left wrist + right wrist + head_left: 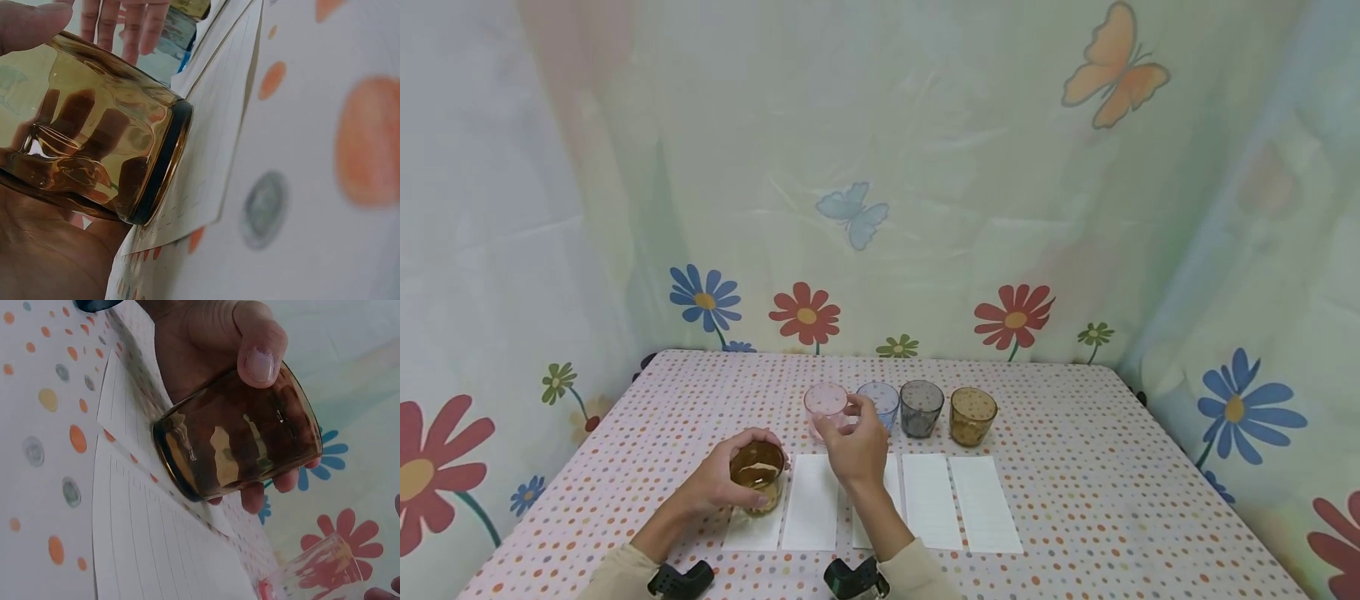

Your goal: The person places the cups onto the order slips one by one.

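Observation:
My left hand [730, 479] grips an amber glass [757, 475], thumb on the near side and fingers wrapped round the far side. The glass stands upright low over the leftmost white paper strip [751, 532]; its dark base shows in the left wrist view. My right hand [861, 446] reaches toward a clear pink glass [825, 400], its thumb and fingers spread at the glass's right side. In the right wrist view, fingertips [382, 594] appear just beside the pink glass [319, 575].
Right of the pink glass stand a pale blue glass [883, 400], a grey glass [922, 408] and another amber glass [973, 415]. Several lined paper strips, including the rightmost strip [987, 504], lie in a row on the dotted tablecloth [1097, 500]. A flowered curtain [925, 292] hangs behind.

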Demonstrator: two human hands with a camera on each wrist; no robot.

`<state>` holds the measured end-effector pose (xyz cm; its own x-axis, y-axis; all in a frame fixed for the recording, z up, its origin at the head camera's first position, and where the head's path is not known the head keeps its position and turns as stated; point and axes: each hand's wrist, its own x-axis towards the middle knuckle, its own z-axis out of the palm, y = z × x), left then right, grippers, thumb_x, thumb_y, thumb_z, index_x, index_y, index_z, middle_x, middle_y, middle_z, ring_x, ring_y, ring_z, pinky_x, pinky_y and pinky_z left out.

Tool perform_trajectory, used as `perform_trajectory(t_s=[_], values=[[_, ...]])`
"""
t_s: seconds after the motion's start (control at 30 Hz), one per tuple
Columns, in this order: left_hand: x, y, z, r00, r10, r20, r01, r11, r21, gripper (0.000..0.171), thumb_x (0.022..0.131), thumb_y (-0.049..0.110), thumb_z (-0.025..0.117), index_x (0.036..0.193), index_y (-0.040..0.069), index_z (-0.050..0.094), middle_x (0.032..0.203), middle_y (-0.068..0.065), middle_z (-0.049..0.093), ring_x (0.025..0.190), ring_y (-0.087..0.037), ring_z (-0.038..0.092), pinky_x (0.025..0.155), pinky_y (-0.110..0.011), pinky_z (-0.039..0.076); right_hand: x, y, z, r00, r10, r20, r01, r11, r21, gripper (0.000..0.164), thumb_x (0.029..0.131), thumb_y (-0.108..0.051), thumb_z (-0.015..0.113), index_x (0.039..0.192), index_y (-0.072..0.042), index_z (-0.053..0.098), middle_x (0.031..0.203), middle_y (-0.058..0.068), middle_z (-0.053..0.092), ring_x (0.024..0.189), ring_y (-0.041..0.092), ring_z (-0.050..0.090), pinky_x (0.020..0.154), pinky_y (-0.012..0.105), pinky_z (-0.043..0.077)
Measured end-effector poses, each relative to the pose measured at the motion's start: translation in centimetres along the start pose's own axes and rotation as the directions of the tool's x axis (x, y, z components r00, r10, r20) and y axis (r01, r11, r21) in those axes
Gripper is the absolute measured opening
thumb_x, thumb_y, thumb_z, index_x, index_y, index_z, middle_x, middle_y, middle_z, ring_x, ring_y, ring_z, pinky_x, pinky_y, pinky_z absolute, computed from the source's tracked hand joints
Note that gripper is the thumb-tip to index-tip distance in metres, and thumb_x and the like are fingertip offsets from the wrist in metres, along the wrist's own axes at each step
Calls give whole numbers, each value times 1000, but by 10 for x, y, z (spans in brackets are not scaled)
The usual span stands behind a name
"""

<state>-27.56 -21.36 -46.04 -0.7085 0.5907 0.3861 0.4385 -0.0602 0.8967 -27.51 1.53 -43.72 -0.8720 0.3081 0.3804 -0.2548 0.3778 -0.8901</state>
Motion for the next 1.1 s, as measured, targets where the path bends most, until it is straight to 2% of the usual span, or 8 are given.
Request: perform_trajectory(t_s=[0.1,0.23,0.43,0.53,0.73,0.83,1.0,1.1], values=[[-1,-1,1,1000,2,15,-1,1000,-25,63,76,-6,78,129,-16,45,119,-34,59,111,-25,65,98,-34,54,-3,-5,3,999,39,-26,-40,999,-21,58,78,-35,82,126,-7,63,109,8,69,82,25,67,64,35,48],[-2,-1,1,999,25,33,-24,998,-51,63,77,-9,76,129,-18,43,119,-34,59,112,-28,65,99,-36,54,-7,-20,4,995,89,-36,-91,994,-63,64,75,-37,83,128,-8,62,111,8,68,90,25,64,68,40,49],[-1,2,2,999,39,33,-36,996,-87,62,76,-10,76,130,-16,44,120,-36,57,113,-27,65,99,-35,54,-7,-33,1,998,41,-36,-45,992,-118,70,76,-41,81,133,-8,57,121,11,66,103,33,66,78,54,52],[0,2,2,999,28,23,-26,998,-63,63,76,-8,77,129,-17,44,119,-35,59,112,-27,65,98,-34,54,-6,-30,1,999,11,-44,-18,984,-175,71,76,-42,81,134,-10,55,124,11,66,101,34,67,73,55,53],[-1,-1,1,1000,15,16,-15,1000,-3,62,75,-6,79,129,-14,48,119,-30,61,111,-26,65,97,-32,53,-2,-14,3,1000,7,-21,-12,969,-247,76,76,-44,80,139,-10,52,127,13,66,98,36,68,68,53,54],[-1,-1,1,1000,13,9,-13,1000,-3,63,75,-6,79,129,-14,47,119,-30,61,111,-23,65,97,-31,53,2,-12,4,1000,23,0,-23,969,-247,78,77,-47,79,141,-12,51,130,12,66,100,37,68,70,54,54],[0,-1,1,998,52,19,-51,999,-4,62,76,-7,78,129,-15,46,118,-33,60,111,-22,65,97,-33,54,9,-12,5,998,40,53,-28,975,-220,81,78,-51,78,144,-14,49,129,14,67,103,38,67,75,55,53],[-1,-2,2,999,41,22,-40,999,-6,62,76,-7,77,129,-14,47,119,-32,60,112,-23,65,98,-34,54,11,-11,5,995,37,96,-16,977,-212,84,78,-51,77,146,-14,47,132,13,66,106,37,67,79,54,52]])
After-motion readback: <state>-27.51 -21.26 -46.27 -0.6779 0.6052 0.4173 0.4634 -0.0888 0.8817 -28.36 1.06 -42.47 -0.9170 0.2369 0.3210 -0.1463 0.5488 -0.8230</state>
